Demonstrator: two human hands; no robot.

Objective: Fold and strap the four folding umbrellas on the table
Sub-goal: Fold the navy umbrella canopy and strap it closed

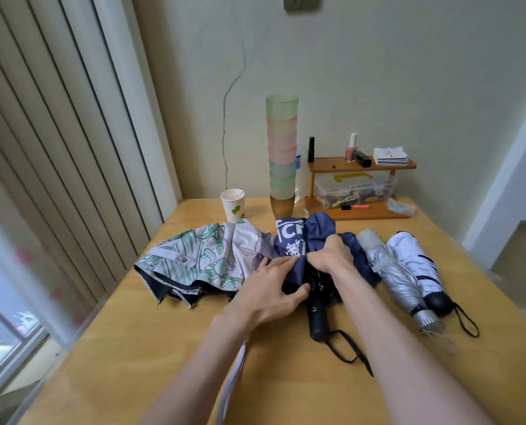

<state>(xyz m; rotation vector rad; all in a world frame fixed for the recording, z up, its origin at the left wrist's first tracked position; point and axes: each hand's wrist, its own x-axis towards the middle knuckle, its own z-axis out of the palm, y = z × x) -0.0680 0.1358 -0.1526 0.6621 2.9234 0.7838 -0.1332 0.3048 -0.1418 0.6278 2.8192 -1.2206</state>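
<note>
A navy umbrella with white lettering lies loose in the middle of the wooden table, its black handle and wrist loop pointing toward me. My left hand lies on its fabric, thumb against the shaft. My right hand grips a bunch of the navy fabric. A pale leaf-print umbrella lies spread and unfolded to the left. To the right lie a rolled silver umbrella and a rolled white umbrella with a black handle.
A paper cup and a tall stack of coloured plastic cups stand behind the umbrellas. A small wooden shelf with bottles, cards and a clear box sits at the back right. A curtained window lies left.
</note>
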